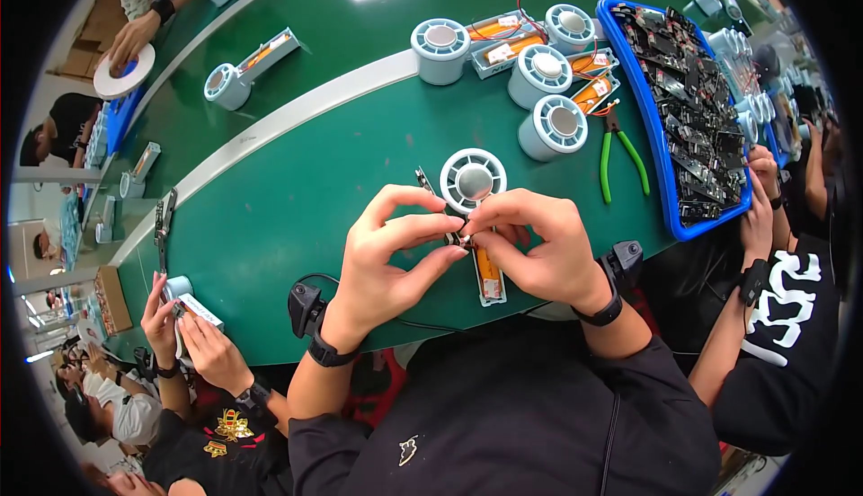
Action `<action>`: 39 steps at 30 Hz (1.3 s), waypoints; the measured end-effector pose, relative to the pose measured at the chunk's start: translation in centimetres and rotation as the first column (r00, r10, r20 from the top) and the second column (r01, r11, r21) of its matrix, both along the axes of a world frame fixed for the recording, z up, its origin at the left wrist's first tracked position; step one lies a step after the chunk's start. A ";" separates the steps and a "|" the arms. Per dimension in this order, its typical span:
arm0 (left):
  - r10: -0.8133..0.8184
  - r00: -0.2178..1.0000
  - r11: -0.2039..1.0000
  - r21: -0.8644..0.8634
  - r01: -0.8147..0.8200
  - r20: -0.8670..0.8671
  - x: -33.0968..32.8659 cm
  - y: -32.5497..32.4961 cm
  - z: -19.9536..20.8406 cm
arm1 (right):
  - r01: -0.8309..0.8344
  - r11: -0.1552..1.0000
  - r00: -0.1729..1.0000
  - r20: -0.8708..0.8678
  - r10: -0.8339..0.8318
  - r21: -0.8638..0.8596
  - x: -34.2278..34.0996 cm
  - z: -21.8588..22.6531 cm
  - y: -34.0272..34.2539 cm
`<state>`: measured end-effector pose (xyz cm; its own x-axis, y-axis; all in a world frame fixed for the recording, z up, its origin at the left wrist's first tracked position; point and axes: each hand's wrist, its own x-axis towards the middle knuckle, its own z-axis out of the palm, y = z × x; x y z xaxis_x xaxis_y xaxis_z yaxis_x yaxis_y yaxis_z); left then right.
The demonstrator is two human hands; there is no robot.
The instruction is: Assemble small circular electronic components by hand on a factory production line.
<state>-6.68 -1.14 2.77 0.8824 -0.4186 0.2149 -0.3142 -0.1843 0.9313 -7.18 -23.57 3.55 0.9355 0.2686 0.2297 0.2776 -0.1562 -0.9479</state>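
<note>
Both hands meet over a light-blue housing [473,180] with a round ribbed head, a silver disc and an orange battery [488,271] in its narrow handle. My left hand [391,249] is closed in a pinch on a slim black circuit board [422,177], whose end sticks out past the fingers. Opposite it, my right hand [539,249] pinches a small white connector [466,239] at the board; its wire is mostly covered by the fingers. The head of the housing lies just beyond my fingertips, its handle below them.
Several similar housings [553,128] stand at the back right, beside green-handled pliers [622,159]. A blue tray [670,199] of black circuit boards lies at the right. A pale curved strip [297,110] crosses the green table [270,226]. Co-workers' hands [202,339] work at left and right.
</note>
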 end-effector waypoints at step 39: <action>0.126 0.949 0.989 0.042 -0.144 0.289 -0.4 -0.3 0.1 | 0.119 0.977 0.986 0.136 -0.096 -0.176 -2.6 -0.5 2.7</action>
